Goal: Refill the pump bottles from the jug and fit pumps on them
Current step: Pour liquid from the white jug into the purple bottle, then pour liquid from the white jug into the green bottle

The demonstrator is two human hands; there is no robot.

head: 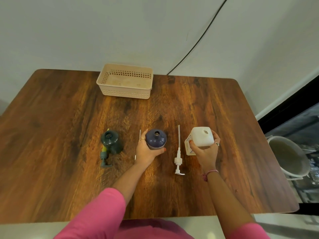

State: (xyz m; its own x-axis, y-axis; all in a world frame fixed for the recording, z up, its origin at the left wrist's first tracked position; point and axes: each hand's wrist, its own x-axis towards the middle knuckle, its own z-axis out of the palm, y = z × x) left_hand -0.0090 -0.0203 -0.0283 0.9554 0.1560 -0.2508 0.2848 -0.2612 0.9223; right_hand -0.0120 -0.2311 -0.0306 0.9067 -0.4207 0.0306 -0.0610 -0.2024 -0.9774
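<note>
Head view: we look down on a wooden surface (69, 118) with our two hands out in front. Our left hand (146, 151) is wrapped around the side of a dark purple bottle (156, 138), which stands upright with its neck open. Our right hand (206, 150) grasps a white jug (202, 138) from the near side, fingers curled over its top edges; the jug's small opening faces up. Between the purple bottle and the jug lies a white pump (178, 152), its tube pointing far and its head near. Another thin tube (140, 134) shows just left of our left hand, mostly hidden by it. Further left stands a dark green bottle (111, 141), open at the neck, with a green pump (104, 156) lying just beside it on its near left. A beige basket (126, 94) sits at the far edge of the surface. To the right, off the surface, stands a white bucket (291, 157).
</note>
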